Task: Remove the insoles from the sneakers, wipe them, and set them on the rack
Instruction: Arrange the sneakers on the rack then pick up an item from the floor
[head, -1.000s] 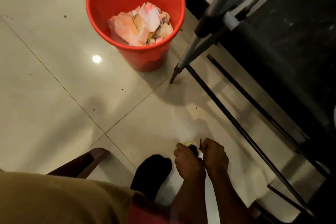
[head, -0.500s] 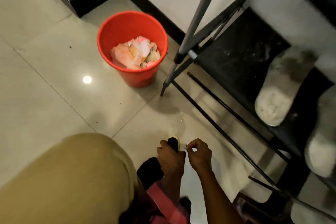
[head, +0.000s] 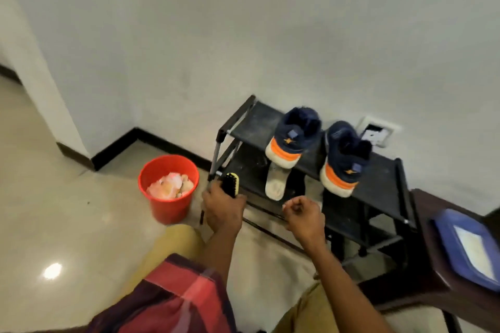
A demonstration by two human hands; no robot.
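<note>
"Where's the insole?"
"A pale insole [head: 275,184] lies on the lower shelf of the rack [head: 384,184] — the sneakers [head: 294,138] stand on top."
"And the hands?"
"Left hand [head: 221,209] grips a brush [head: 230,184], near the red bucket [head: 167,205]. Right hand [head: 303,215] is curled before the rack — nothing visible in it."

The left hand [head: 223,209] hides the handle of the brush [head: 230,184]. The far end of the insole [head: 274,185] lies hidden under the left sneaker [head: 293,138]. Whether the curled right hand [head: 303,215] pinches anything cannot be told. The right edge cuts off the blue tray [head: 445,232].
</note>
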